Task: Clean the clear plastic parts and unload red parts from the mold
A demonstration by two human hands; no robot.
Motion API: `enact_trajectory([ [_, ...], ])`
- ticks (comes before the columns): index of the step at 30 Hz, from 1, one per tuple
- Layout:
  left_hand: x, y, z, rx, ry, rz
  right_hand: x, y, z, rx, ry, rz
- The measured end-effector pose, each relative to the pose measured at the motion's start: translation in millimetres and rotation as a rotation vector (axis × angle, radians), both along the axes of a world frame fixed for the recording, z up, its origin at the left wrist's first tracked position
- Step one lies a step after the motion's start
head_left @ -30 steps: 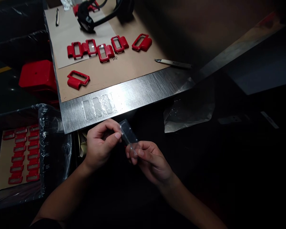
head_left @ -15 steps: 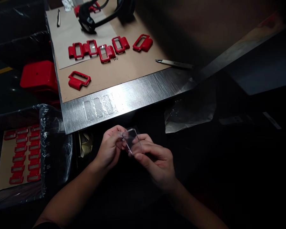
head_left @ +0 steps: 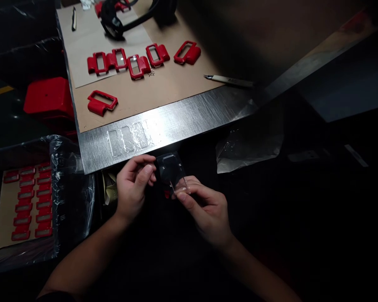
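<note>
My right hand [head_left: 208, 207] pinches a clear plastic window piece [head_left: 174, 170] between thumb and fingers at its lower end. The piece is tilted, just below the table edge, and see-through against the dark. To its left, my left hand [head_left: 132, 180] is curled, thumb against the fingers, close to the piece's left edge. Whether something thin sits in that pinch cannot be made out. Several flat clear pieces [head_left: 128, 139] lie in a row on the metal table edge [head_left: 189, 119]. Red plastic frames [head_left: 102, 102] rest on the brown board [head_left: 164, 94] beyond.
A craft knife [head_left: 229, 80] lies near the board's front edge, and a black strapped object [head_left: 116, 25] is at the back. At left, a plastic-lined bin [head_left: 55, 201] holds rows of red frames [head_left: 25, 196] on cardboard. A clear bag [head_left: 248, 144] hangs below the table.
My left hand has come off the clear piece's edge and shifted left and slightly up. The piece, still in my right hand, has swung to a different tilt, with its face more visible.
</note>
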State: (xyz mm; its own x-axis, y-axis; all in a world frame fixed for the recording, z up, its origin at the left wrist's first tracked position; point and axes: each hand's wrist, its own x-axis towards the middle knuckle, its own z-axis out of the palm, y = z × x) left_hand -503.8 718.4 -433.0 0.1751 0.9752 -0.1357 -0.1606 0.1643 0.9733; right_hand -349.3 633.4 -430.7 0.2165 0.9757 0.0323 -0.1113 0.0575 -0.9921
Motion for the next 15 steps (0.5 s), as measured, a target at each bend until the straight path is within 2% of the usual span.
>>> enact_trajectory([
  [4,3,16,22.5,0.396,0.264,0.027,-1,-4,-1.7,0.005,-0.035,0.028],
  [6,7,19,25.5,0.554,0.392,0.074,-1,-6,-2.6,-0.009,-0.041,0.040],
  [9,10,14,21.3,0.840,0.541,0.084,1,-8,-4.6,-0.061,-0.025,0.022],
  [12,8,1,17.6,1.131,0.572,-0.075,4,-9,-7.0,-0.106,0.013,-0.024],
  [15,6,-17,21.1,1.207,0.465,-0.347,8,-9,-7.7,-0.144,0.052,-0.041],
])
